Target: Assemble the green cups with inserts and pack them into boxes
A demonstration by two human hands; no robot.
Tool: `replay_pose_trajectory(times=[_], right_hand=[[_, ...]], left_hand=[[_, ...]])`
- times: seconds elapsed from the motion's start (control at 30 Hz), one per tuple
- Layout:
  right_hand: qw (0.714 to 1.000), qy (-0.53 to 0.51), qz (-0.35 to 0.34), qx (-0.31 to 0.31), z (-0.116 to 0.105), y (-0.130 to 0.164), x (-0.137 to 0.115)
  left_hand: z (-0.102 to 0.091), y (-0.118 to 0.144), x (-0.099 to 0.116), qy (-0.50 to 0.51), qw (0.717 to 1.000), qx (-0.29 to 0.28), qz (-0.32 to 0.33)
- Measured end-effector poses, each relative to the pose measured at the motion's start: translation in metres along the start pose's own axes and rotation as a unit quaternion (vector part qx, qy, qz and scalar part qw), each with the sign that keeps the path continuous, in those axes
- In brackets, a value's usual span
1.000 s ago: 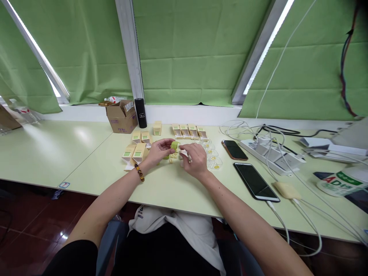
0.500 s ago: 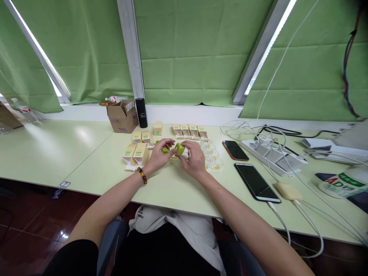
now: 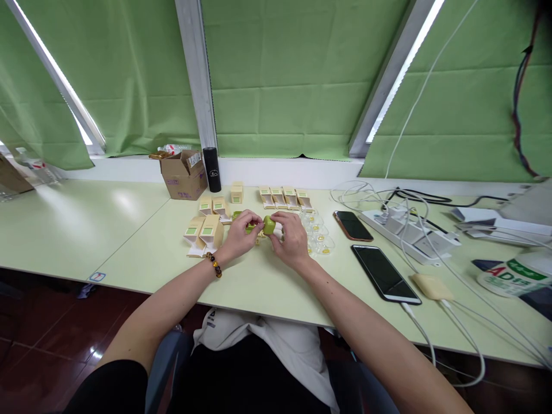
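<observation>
Two dark-screened smartphones (image 3: pixel 352 225) (image 3: pixel 384 273), one brown cardboard box (image 3: pixel 184 175), and one black cylindrical flask (image 3: pixel 211 169) are counted.

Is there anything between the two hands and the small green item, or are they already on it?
Nothing visible stands between them. The left hand and the right hand both grip the green item directly, just above the table. The small boxes and clear cups lie to either side, apart from it.

I note a lime-green piece (image 3: pixel 269 225) held over the pale green worktop (image 3: pixel 129 230). Small boxes (image 3: pixel 207 230) tan with green labels. Blinds (image 3: pixel 280 75) green, cylinder (image 3: pixel 211 169) black.
</observation>
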State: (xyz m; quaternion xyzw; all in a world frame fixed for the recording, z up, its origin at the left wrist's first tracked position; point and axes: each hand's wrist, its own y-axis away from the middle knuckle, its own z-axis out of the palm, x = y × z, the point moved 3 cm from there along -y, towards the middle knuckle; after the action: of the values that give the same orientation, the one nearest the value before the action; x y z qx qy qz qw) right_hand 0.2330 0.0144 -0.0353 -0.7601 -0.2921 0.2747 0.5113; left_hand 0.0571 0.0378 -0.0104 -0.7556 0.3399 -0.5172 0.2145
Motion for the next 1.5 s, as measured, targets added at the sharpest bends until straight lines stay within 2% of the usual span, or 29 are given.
replay_pose_trajectory(times=[0.33,1.03,1.27,1.4,1.5], right_hand=[[1.000,0.018,-0.003,0.002,-0.001,-0.004,-0.005],[1.000,0.014,0.017,-0.006,0.000,-0.003,-0.001],[0.999,0.009,0.040,-0.021,0.001,-0.002,0.001],[0.997,-0.033,0.069,-0.026,0.003,0.000,0.004],[0.993,-0.054,0.103,-0.021,0.002,0.001,0.008]], left_hand=[[0.000,-0.001,-0.001,0.011,1.000,0.000,-0.009],[-0.003,-0.003,-0.010,0.035,0.998,0.007,-0.043],[-0.005,-0.005,-0.016,0.030,0.998,0.015,-0.057],[-0.006,-0.005,-0.024,0.012,0.997,0.023,-0.075],[-0.008,-0.004,-0.027,-0.017,0.998,0.041,-0.054]])
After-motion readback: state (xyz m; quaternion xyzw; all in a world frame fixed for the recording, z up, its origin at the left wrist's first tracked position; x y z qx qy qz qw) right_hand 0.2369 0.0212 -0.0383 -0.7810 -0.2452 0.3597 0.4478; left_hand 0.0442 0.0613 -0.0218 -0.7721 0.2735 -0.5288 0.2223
